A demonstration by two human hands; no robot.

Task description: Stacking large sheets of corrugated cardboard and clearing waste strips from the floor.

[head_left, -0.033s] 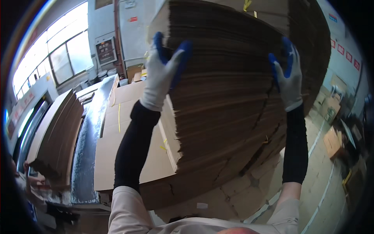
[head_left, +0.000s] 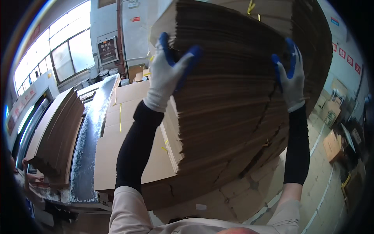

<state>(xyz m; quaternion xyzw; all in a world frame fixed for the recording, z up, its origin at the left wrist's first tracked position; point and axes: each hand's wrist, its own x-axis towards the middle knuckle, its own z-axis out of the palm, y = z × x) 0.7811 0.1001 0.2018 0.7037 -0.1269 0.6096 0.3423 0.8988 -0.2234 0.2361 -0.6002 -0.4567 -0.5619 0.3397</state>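
A tall stack of brown cardboard sheets (head_left: 226, 97) fills the middle, its layered edges facing me and its upper part leaning over. My left hand (head_left: 167, 74), in a white glove with blue fingers, lies at the stack's left corner, thumb and fingers spread apart. Farther right, my right hand (head_left: 291, 78) wears a matching glove and rests by the same layered face, its thumb and fingers also apart. Neither hand visibly wraps round a sheet. Where the fingertips meet the dark edges is hard to make out.
Flat cardboard (head_left: 128, 156) with yellow straps lies left of the stack, beside a worn metal table (head_left: 87, 152). Another cardboard pile (head_left: 58, 132) stands farther left, with a person's hand (head_left: 36, 178) near it. Boxes (head_left: 332, 146) sit on the tiled floor at right.
Both hands and the stack's upper part appear slightly farther right, the left hand a little more so. The whole view also shifts slightly. Finger positions look the same.
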